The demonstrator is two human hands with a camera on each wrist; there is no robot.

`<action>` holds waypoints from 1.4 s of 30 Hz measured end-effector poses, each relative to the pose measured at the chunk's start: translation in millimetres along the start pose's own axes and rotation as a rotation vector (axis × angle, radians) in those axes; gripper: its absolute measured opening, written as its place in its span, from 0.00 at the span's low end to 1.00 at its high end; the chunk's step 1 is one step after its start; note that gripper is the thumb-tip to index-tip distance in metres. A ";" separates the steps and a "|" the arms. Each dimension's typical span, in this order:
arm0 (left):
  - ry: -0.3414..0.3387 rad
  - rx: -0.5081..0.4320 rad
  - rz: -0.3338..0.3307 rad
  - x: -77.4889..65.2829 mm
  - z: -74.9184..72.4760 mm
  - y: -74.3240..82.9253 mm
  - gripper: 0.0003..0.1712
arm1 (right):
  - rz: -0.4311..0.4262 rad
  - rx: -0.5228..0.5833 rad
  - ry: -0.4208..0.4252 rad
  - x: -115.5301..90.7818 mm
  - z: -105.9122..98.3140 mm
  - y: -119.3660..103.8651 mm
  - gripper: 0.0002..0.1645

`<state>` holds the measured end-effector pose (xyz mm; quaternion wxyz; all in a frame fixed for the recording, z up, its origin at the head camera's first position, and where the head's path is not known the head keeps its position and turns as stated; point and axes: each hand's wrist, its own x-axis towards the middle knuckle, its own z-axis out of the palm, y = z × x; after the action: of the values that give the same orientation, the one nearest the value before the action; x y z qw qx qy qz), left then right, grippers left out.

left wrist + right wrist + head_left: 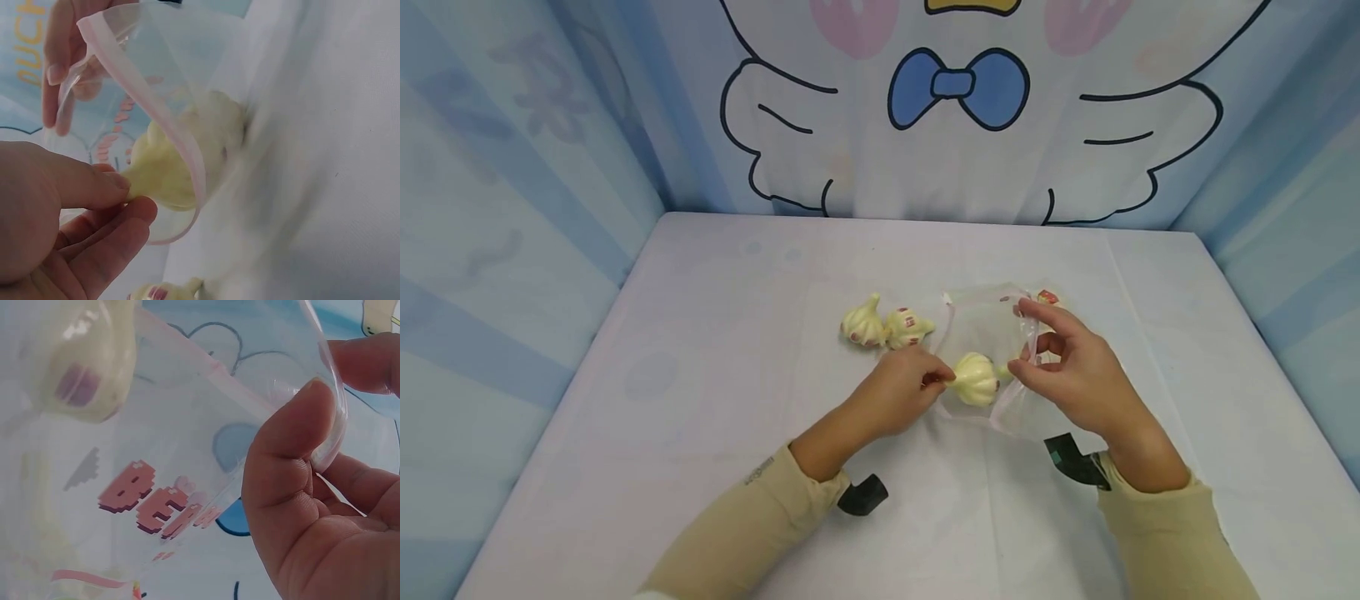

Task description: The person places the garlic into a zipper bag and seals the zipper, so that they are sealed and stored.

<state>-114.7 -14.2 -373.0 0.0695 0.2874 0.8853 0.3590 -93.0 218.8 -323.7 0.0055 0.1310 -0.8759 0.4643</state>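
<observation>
My left hand (904, 387) pinches a pale yellow garlic bulb (976, 380) by its stem. That bulb is at the mouth of a clear zip bag (988, 317) with a pink rim; in the left wrist view the rim (169, 128) crosses in front of it. With thumb and fingers, my right hand (1078, 371) holds the bag's right edge, spreading the mouth. Through the plastic in the right wrist view, a bulb with a purple mark (81, 362) shows beside pink printed letters (153, 500).
Two more garlic bulbs lie together left of the bag, one plain (863, 323) and one with red marks (908, 327). A small red-marked item (1047, 297) shows behind my right fingers. The white table (737, 333) meets printed curtains (865, 150) at the back and sides.
</observation>
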 end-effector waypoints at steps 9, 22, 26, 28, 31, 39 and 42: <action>-0.002 0.115 0.040 10.9 10.3 5.3 0.07 | -0.010 0.018 -0.001 -0.7 1.2 -1.3 0.41; 0.048 0.098 -0.007 20.5 23.7 7.5 0.07 | -0.011 0.011 0.005 -1.0 2.7 -1.9 0.41; 0.095 0.082 -0.019 22.6 26.5 10.2 0.07 | -0.010 0.019 0.004 -1.0 3.0 -1.8 0.41; 0.112 0.077 -0.025 23.4 27.3 12.2 0.07 | -0.009 0.019 0.004 -1.0 3.0 -1.9 0.41; 0.116 0.061 -0.043 24.4 28.5 15.1 0.07 | -0.006 0.017 0.004 -1.0 2.7 -2.1 0.41; 0.194 0.148 -0.013 25.4 33.5 15.9 0.05 | -0.001 0.011 -0.001 -0.8 2.6 -2.7 0.41; 0.251 0.197 0.013 24.6 35.7 15.9 0.04 | 0.007 0.001 0.000 -0.9 2.7 -3.1 0.41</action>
<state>-116.0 30.0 -386.3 -0.0722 0.2514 0.9160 0.3041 -91.1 215.1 -322.8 0.0039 0.1280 -0.8761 0.4649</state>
